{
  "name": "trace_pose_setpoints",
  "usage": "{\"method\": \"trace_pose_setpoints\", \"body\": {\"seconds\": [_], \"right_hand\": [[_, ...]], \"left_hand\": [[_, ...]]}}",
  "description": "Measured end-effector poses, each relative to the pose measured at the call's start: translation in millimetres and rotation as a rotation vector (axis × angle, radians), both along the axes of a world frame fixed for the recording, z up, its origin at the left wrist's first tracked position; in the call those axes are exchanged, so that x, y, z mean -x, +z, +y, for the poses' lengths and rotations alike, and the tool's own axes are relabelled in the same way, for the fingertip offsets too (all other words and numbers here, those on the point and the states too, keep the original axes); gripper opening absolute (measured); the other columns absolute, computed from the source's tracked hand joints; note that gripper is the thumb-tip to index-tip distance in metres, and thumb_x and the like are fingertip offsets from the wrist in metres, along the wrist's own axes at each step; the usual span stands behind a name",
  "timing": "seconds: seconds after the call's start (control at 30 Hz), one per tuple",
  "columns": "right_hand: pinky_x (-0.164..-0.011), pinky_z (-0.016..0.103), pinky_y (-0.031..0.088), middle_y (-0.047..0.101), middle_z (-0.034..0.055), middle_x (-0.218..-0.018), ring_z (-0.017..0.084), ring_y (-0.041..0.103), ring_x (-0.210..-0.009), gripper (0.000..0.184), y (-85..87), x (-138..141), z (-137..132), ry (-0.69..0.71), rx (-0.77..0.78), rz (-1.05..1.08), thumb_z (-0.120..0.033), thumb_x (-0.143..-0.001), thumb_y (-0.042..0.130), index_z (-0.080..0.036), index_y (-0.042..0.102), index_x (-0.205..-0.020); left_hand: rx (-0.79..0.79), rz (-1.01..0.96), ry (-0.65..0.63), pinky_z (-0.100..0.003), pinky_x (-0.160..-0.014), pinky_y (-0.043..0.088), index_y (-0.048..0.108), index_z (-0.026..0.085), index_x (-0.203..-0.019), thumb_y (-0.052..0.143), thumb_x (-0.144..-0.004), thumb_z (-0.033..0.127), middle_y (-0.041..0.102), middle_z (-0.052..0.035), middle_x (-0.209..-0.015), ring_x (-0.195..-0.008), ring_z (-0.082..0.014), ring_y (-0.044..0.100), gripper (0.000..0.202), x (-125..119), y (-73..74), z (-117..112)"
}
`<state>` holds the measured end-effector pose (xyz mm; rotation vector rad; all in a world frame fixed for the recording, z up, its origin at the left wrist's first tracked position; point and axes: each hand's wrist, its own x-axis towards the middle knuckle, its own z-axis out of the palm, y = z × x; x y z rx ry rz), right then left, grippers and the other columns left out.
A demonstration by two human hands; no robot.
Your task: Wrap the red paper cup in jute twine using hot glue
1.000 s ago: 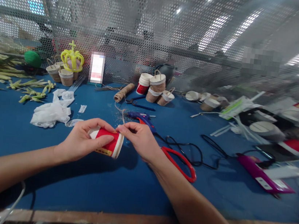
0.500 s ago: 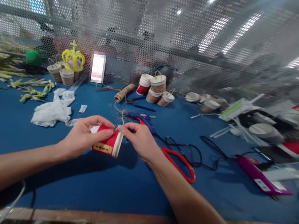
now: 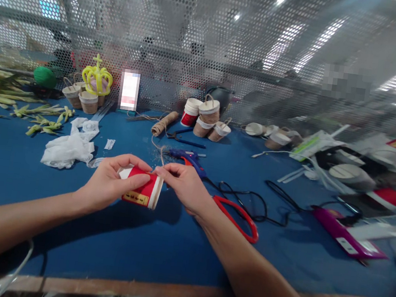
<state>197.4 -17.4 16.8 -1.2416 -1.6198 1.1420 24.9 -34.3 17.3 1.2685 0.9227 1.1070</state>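
Cup (image 3: 145, 191) is held on its side, just left of and below the centre of the frame, above the blue table (image 3: 126, 251). Its wall is red, with a yellow label bearing dark marks; white is seen at both ends, and a thin brownish line is seen along the rim at right. By the left hand (image 3: 106, 182), half closed, the cup is gripped, the thumb being laid over the red wall. By the right hand (image 3: 184, 185), closed in a pinch, string (image 3: 162, 157) is held at the upper rim.
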Motion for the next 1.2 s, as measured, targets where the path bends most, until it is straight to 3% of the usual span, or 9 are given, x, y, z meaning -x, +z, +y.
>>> {"method": "trace_pose_setpoints", "body": {"seconds": [0.3,0.43,0.53,0.63,0.7,0.8,0.93,1.2], "right_hand": [[-0.050,0.024,0.028,0.046,-0.0051,-0.053,0.007,0.035,-0.050,0.030,-2.2,-1.7,-0.4,-0.005,-0.007,-0.009,-0.041,-0.073,0.059,-0.014,0.059,-0.060],[-0.054,0.024,0.033,0.052,-0.0029,-0.056,0.009,0.043,-0.053,0.029,-2.3,-0.6,0.2,0.001,-0.002,-0.031,-0.039,-0.074,0.058,-0.014,0.060,-0.060],[-0.062,0.026,0.040,0.062,0.0030,-0.071,0.013,0.053,-0.066,0.021,0.5,-1.7,2.6,-0.048,-0.041,-0.069,-0.034,-0.075,0.058,-0.014,0.063,-0.074],[-0.065,0.026,0.043,0.064,0.0080,-0.088,0.015,0.057,-0.076,0.027,8.0,-6.0,3.0,-0.150,-0.118,-0.031,-0.035,-0.078,0.054,-0.013,0.058,-0.093],[-0.062,0.026,0.043,0.064,0.0074,-0.085,0.014,0.057,-0.073,0.028,14.9,-8.8,-0.1,-0.166,-0.140,0.003,-0.040,-0.080,0.050,-0.014,0.057,-0.089],[-0.059,0.025,0.042,0.062,0.0036,-0.072,0.012,0.054,-0.065,0.030,23.7,-9.7,-8.5,-0.046,-0.108,-0.024,-0.043,-0.081,0.048,-0.015,0.057,-0.075],[-0.067,0.026,0.042,0.061,0.0014,-0.075,0.012,0.053,-0.068,0.021,27.7,-6.2,-15.5,0.116,-0.012,-0.009,-0.037,-0.076,0.056,-0.016,0.058,-0.079],[-0.060,0.024,0.038,0.056,-0.0010,-0.070,0.009,0.048,-0.062,0.013,21.4,-0.7,-5.7,0.118,0.195,0.198,-0.028,-0.070,0.058,-0.015,0.058,-0.071]], "left_hand": [[-0.114,0.073,-0.022,-0.017,-0.051,0.046,0.065,0.015,-0.078,0.069,-0.067,0.027,0.065,-0.0006,-0.071,-0.055,-0.0086,0.056,0.017,2.6,-3.0,1.0],[-0.123,0.083,-0.030,-0.018,-0.054,0.047,0.065,0.014,-0.079,0.069,-0.068,0.028,0.066,-0.0020,-0.073,-0.057,-0.0101,0.057,0.018,2.4,-3.5,0.3],[-0.151,0.087,-0.033,-0.020,-0.056,0.048,0.065,0.013,-0.080,0.069,-0.068,0.029,0.067,-0.0044,-0.077,-0.060,-0.0114,0.058,0.020,2.9,-0.8,-1.0],[-0.214,0.104,-0.002,-0.019,-0.055,0.047,0.066,0.012,-0.081,0.068,-0.068,0.030,0.068,-0.0056,-0.076,-0.059,-0.0108,0.057,0.022,4.4,4.5,-0.1],[-0.270,0.119,0.040,-0.018,-0.054,0.047,0.065,0.012,-0.081,0.067,-0.069,0.029,0.068,-0.0058,-0.077,-0.059,-0.0103,0.057,0.021,5.4,7.6,3.5],[-0.366,0.177,0.099,-0.019,-0.058,0.048,0.064,0.012,-0.083,0.064,-0.071,0.028,0.068,-0.0074,-0.085,-0.063,-0.0110,0.058,0.020,6.3,9.5,12.1],[-0.496,0.291,0.130,-0.020,-0.058,0.047,0.063,0.013,-0.086,0.062,-0.074,0.027,0.068,-0.0059,-0.082,-0.064,-0.0114,0.058,0.019,7.6,8.7,20.0],[-0.541,0.467,0.026,-0.026,-0.073,0.046,0.058,0.017,-0.100,0.059,-0.077,0.029,0.066,-0.0055,-0.094,-0.079,-0.0156,0.059,0.026,16.7,-4.3,13.5]]}}
